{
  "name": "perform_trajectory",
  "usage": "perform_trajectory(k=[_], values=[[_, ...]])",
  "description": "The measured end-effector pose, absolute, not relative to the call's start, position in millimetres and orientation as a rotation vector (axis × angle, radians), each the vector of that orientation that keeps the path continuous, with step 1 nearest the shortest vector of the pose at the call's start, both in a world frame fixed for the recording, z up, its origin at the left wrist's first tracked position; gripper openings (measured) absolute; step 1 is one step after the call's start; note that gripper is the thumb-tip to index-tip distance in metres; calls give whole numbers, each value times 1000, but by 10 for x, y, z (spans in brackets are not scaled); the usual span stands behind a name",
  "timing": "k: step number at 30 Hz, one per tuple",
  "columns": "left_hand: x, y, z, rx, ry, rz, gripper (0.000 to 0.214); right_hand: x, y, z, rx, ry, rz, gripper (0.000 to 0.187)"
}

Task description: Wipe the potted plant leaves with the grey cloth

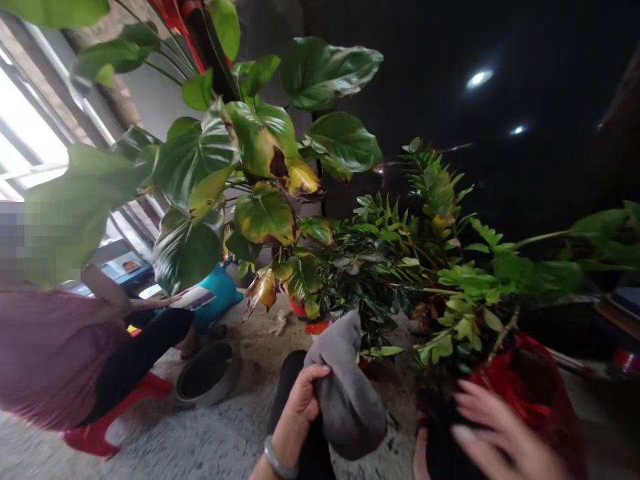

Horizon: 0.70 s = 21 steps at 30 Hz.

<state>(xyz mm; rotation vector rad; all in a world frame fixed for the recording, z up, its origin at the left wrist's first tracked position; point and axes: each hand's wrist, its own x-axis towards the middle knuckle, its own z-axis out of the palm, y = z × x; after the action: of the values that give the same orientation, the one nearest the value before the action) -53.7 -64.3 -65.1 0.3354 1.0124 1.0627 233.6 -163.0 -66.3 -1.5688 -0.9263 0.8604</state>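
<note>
A near-black wall (540,40) fills the upper right, with two white spots of light (479,79) on it. At the upper left, a bright window (20,127) is crossed by slanting bars. Rough grey floor (160,440) spreads across the lower left, under a red stool (127,405).

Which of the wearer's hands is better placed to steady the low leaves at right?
Probably the right hand: though blurred, it looks empty and is nearer those leaves; the left hand holds the grey cloth.
</note>
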Motion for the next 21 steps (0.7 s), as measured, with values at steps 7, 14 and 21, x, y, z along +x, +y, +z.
perform_trajectory(k=[7,14,21], values=[[64,-714,-108,561,834,1191,40,1059,-923,88,-1349,-997,906,67],[-184,-479,-137,943,696,1084,62,1490,-682,277,-1382,-850,897,40],[-336,290,-196,1061,1226,1437,45,1693,-269,374,-1167,-442,944,34]])
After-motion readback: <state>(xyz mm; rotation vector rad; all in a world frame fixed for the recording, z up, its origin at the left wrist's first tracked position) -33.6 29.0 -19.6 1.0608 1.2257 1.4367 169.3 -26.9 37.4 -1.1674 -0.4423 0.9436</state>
